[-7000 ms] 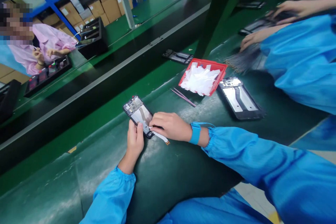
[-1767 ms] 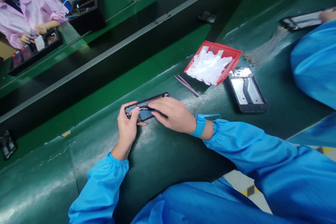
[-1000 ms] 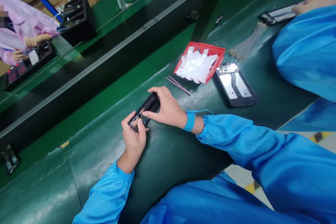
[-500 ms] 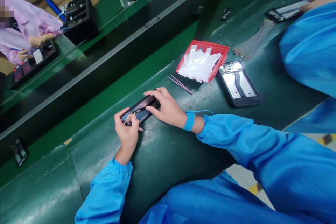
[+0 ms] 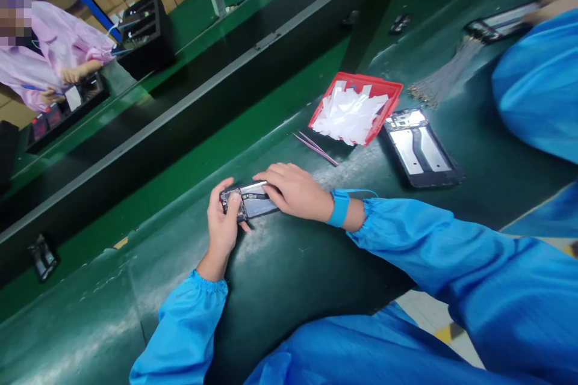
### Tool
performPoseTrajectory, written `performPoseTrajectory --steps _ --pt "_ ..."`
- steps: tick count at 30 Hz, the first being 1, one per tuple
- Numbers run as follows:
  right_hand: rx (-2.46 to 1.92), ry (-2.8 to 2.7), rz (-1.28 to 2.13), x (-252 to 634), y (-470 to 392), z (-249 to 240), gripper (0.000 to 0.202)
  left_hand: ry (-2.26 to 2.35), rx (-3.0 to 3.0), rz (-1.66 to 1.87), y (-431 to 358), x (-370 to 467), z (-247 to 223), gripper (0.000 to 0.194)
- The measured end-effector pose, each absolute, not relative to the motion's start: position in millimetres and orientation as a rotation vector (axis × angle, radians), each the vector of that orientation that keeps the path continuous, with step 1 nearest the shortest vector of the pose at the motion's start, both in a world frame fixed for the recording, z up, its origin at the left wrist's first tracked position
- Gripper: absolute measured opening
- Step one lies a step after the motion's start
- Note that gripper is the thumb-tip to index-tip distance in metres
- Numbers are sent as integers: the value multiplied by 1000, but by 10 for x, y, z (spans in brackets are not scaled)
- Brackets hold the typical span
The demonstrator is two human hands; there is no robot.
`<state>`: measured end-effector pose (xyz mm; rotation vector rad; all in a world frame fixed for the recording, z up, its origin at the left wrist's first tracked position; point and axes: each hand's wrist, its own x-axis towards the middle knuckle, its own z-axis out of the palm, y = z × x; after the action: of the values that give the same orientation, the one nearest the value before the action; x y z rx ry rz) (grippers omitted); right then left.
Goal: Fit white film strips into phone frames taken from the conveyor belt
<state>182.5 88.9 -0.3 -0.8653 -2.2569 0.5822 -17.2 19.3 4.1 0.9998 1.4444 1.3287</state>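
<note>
An opened phone frame (image 5: 259, 206), with a dark flex cable across its silvery inside, is held between both hands just above the green bench. My left hand (image 5: 224, 216) grips its left end, thumb on the circuit-board area and fingers around the far edge. At the other end, my right hand (image 5: 300, 191) is closed over the frame and covers its right part. A blue band circles my right wrist. Beyond that hand lie pinkish tweezers (image 5: 316, 149) and a red tray (image 5: 394, 96) heaped with white strips (image 5: 352, 113).
A second opened phone frame (image 5: 422, 153) lies right of the tray. Behind it is a bundle of thin cables (image 5: 449, 72). A co-worker's blue sleeve (image 5: 537, 84) reaches in at right, near another phone frame (image 5: 506, 23). Across the bench, a person in pink works beside black boxes (image 5: 147, 33).
The phone frame has turned from a steeper slant to nearly level, its inside facing up more. My right hand has moved from a spread grip to lying over its right end.
</note>
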Motion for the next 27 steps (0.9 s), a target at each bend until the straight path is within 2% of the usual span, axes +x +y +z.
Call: performPoseTrajectory --steps 5,9,11,17,27 --pt "-877 -1941 1207 1802 812 -10 11 1289 947 1407 226 -176 0 54" --pt "-736 -1786 1556 1767 751 0 34 1411 1122 1338 151 -85 -51 53" --pt "-722 -1708 1601 1755 744 4 39 1413 1185 1270 102 -19 -49 50" --pt "-736 -1727 1549 1760 714 22 32 1390 1234 1225 33 70 22 41" --pt "-431 -1551 1838 1727 727 61 43 1375 1100 1316 39 55 -22 41"
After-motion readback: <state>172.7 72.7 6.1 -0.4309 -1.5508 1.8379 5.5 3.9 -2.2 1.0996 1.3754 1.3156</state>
